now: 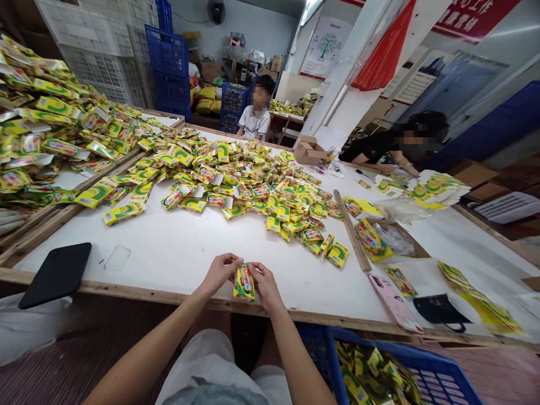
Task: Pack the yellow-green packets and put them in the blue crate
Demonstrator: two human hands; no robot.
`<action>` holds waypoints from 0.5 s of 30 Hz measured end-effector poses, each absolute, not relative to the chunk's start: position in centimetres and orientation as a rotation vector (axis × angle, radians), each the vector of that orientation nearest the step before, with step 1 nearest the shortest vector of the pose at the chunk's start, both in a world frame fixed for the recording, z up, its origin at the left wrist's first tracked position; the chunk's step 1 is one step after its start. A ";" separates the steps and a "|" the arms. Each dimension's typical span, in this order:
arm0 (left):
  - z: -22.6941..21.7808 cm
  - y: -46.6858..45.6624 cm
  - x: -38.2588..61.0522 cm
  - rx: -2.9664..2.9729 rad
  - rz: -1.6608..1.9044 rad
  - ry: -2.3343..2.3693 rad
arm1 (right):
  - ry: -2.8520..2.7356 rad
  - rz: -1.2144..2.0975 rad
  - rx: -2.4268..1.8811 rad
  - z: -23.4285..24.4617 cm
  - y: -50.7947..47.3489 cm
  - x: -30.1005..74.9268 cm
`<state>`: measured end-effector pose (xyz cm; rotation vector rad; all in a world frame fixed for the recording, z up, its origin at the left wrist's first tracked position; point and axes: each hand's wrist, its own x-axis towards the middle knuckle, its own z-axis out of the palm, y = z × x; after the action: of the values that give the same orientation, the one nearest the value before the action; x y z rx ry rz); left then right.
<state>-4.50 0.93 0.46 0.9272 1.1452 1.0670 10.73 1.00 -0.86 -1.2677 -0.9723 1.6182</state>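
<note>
Between my two hands, just above the table's front edge, is a small yellow and green printed carton [243, 283]. My left hand [223, 271] pinches its upper left side. On its upper right side, the fingers of my right hand [265, 284] are closed. The carton's printed face is turned toward me and it hangs with its long side roughly upright. Beyond my hands, a wide heap of similar yellow cartons [253, 185] spreads over the white table [181, 253].
A black phone [57, 274] lies at the front left corner. Right of the heap runs a wooden strip [351, 230], with a pink case [394, 302] and a black cup [441, 310] beyond. Below stands a blue crate [439, 371] of cartons. Two people sit across the table.
</note>
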 end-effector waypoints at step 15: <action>3.5 -1.6 -4.1 1.213 1.136 0.981 | -1.340 1.119 -1.144 3.8 -0.7 11.0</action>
<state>-4.05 -1.62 3.50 1.2128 0.9813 1.1357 10.98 -0.69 3.79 -1.1439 -1.3398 1.1192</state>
